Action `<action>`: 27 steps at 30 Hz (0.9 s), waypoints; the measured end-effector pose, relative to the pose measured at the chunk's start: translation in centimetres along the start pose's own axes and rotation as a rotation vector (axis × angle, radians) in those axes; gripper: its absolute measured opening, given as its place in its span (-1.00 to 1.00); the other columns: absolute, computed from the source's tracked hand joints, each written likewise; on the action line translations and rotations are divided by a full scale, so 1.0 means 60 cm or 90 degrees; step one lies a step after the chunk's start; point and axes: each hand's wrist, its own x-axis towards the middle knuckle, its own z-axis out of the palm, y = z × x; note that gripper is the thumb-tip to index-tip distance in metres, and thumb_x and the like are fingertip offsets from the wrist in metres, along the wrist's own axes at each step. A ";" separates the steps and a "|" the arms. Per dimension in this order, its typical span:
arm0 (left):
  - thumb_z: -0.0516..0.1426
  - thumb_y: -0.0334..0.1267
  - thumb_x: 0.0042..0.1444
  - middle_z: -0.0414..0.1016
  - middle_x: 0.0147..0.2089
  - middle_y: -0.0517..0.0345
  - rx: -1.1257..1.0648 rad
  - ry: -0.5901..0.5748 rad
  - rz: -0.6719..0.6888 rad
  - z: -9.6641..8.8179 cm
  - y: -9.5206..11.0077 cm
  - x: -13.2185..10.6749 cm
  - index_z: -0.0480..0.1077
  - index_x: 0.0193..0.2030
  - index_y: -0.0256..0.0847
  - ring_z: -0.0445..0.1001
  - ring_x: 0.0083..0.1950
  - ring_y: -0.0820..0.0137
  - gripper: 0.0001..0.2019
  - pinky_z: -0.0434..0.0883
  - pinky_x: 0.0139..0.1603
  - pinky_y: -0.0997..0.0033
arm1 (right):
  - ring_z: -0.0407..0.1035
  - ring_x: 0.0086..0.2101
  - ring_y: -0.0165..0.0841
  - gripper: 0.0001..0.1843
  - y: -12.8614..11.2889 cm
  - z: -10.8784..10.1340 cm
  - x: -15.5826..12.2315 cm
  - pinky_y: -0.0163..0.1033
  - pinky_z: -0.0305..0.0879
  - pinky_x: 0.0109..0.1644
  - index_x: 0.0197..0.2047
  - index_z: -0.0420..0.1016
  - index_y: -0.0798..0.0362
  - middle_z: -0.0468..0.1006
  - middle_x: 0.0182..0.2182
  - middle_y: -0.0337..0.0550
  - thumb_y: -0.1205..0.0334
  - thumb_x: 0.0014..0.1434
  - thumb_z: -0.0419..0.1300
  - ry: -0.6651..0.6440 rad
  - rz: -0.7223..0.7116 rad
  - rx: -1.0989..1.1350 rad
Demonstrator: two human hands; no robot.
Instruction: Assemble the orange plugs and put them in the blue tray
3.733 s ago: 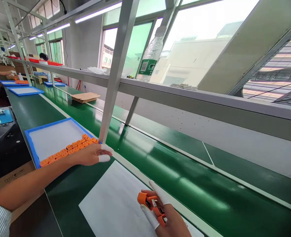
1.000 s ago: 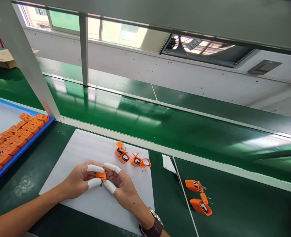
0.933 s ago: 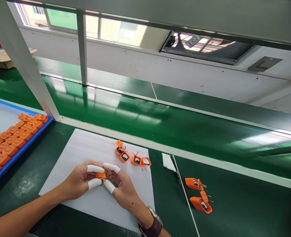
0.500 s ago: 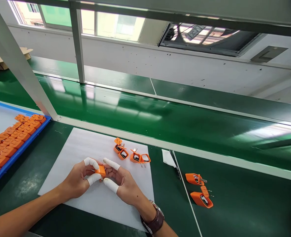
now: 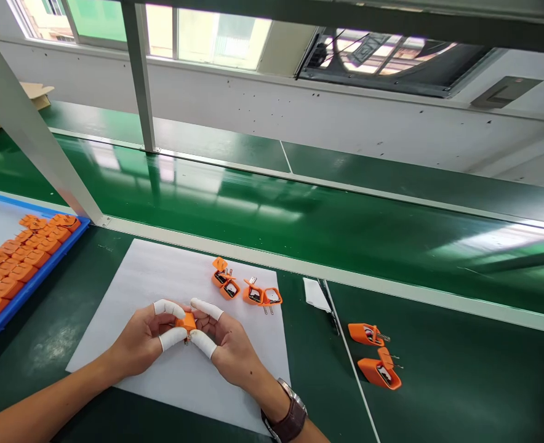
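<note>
Between the fingers of both hands, above the white sheet (image 5: pixel 161 384), is a small orange plug charger (image 5: pixel 186 320). My left hand (image 5: pixel 140 338) pinches it from the left, thumb below and index finger above. On the other side my right hand (image 5: pixel 228 341) is closed against it, thumb tip at its lower right edge and bent fingers behind. White covers wrap the thumbs and index fingers. Metal shows at the charger's lower edge, partly hidden by the thumbs. Farther back on the sheet lie several open orange charger housings (image 5: pixel 253 295) with metal prongs and parts inside.
At the left, a blue-edged tray (image 5: pixel 55 261) holds many orange chargers in rows. Right of the sheet lie a white scrap with a dark strip (image 5: pixel 316 294) and more open orange housings (image 5: pixel 377 372). Metal frame posts (image 5: pixel 138 80) rise behind, beside a green belt (image 5: pixel 253 191).
My right thumb has moved in against the charger's lower edge. Both hands still hold the charger at nearly the same spot; the view has shifted slightly.
</note>
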 end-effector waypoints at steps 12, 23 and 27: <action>0.26 -0.39 0.17 0.45 0.15 -0.01 0.470 0.050 0.406 -0.003 -0.003 -0.003 0.27 0.26 -0.06 0.54 0.04 0.27 -0.47 0.56 0.05 0.28 | 0.50 -0.18 -0.31 -0.35 -0.010 -0.002 0.007 -0.06 0.46 -0.01 0.18 0.35 -0.01 0.57 -0.18 -0.16 0.11 0.06 0.43 0.072 0.037 0.127; 0.19 -0.35 0.21 0.45 0.13 0.02 0.380 0.218 0.373 -0.039 0.062 -0.021 0.34 0.20 -0.03 0.52 0.09 0.27 -0.58 0.56 0.04 0.27 | 0.51 -0.32 -0.31 -0.41 0.007 -0.014 0.010 -0.08 0.46 -0.03 0.17 0.41 0.04 0.62 -0.12 -0.06 -0.12 0.18 0.27 0.077 0.044 -0.006; 0.22 -0.16 0.17 0.52 0.13 0.03 0.426 0.445 0.293 -0.181 0.172 -0.063 0.39 0.21 -0.07 0.53 0.11 0.20 -0.56 0.44 0.22 0.17 | 0.52 -0.30 -0.27 -0.31 0.016 -0.020 0.013 -0.10 0.46 0.00 0.22 0.39 0.04 0.63 -0.09 -0.04 -0.16 0.14 0.27 0.070 0.071 -0.049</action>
